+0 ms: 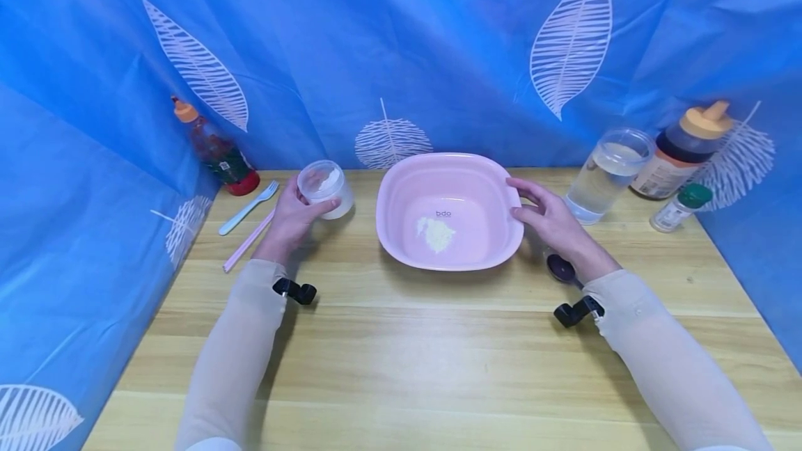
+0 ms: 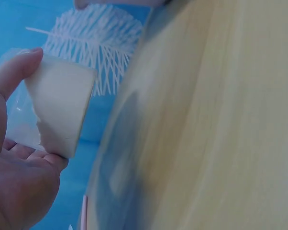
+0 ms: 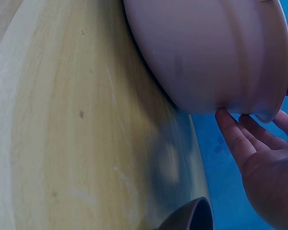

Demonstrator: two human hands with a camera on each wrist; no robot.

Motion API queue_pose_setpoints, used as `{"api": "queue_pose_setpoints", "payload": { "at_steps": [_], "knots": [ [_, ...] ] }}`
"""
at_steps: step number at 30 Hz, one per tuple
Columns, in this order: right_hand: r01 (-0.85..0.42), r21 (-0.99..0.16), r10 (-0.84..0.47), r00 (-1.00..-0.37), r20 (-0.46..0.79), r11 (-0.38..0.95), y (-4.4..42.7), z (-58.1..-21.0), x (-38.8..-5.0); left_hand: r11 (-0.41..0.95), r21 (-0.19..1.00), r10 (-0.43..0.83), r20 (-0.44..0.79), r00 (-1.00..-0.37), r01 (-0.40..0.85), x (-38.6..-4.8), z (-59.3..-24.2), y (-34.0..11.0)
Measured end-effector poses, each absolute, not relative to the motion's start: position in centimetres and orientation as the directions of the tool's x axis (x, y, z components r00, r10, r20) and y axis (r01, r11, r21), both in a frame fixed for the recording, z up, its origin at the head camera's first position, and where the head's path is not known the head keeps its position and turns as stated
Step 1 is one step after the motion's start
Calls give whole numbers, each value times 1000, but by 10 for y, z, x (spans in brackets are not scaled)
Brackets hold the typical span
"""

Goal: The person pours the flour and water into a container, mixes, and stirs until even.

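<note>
Holding a clear jar [image 1: 335, 190] of white powder [image 1: 330, 178], the left hand [image 1: 294, 218] has its thumb and fingers bent around it, while the right hand [image 1: 551, 221] grips the right edge of the pink bowl [image 1: 390, 242], which sits on the desk [image 1: 401, 353] between them. A little pile of powder [image 1: 436, 235] lies in the bowl, so that part seems started, but lots is left in the jar. The tall cup of water [image 1: 595, 190] stands apart, and none seems poured in yet.
</note>
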State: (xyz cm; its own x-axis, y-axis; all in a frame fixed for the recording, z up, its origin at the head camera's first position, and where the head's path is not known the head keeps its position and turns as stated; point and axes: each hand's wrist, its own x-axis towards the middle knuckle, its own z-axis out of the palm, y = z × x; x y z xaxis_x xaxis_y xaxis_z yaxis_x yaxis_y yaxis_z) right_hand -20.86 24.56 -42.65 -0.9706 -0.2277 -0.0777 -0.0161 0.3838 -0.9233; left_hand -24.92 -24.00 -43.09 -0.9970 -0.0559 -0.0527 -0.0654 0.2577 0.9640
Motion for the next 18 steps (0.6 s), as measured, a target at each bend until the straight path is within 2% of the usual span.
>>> {"api": "queue_pose_setpoints", "payload": {
  "at_steps": [18],
  "knots": [
    [-41, -939, -232, -972, -42, 342, 246, -428, -208, 311, 940, -51, -130, -990, -139, -267, -452, -266]
  ]
}}
